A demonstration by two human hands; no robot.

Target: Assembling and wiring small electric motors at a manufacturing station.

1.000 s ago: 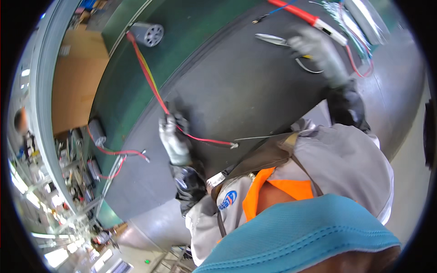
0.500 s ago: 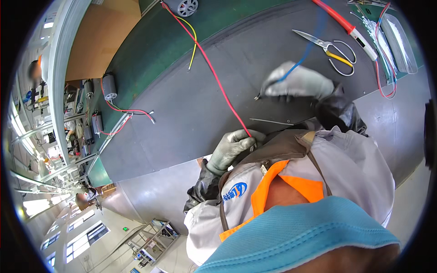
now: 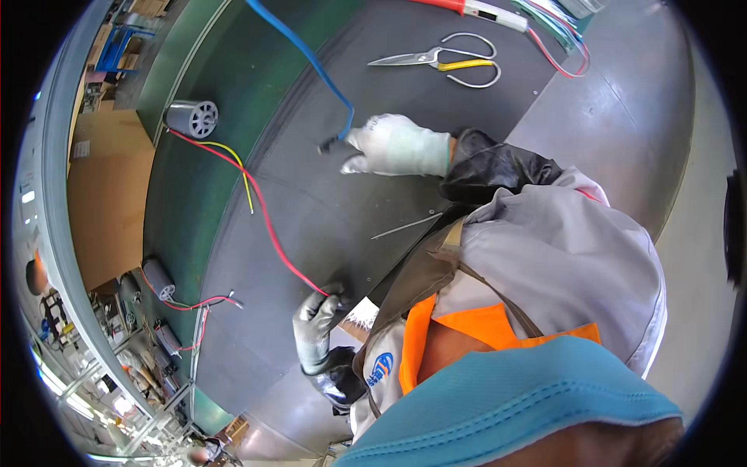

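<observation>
L hand, gloved, nr the worktop's close edge: fingers closed on the free end of a red lead. Lead runs back to a grey motor, lying on its side on the green strip at upper L; a yellow wire branches off alongside. R hand, gloved, above mid-worktop: thumb & forefinger parted, w/ blue cable at the fingertips; can't tell if gripped. Cable's dark tip blurred. Scissors, w/ one yellow handle, lie beyond R hand. 2nd motor at far L, w/ red lead too.
</observation>
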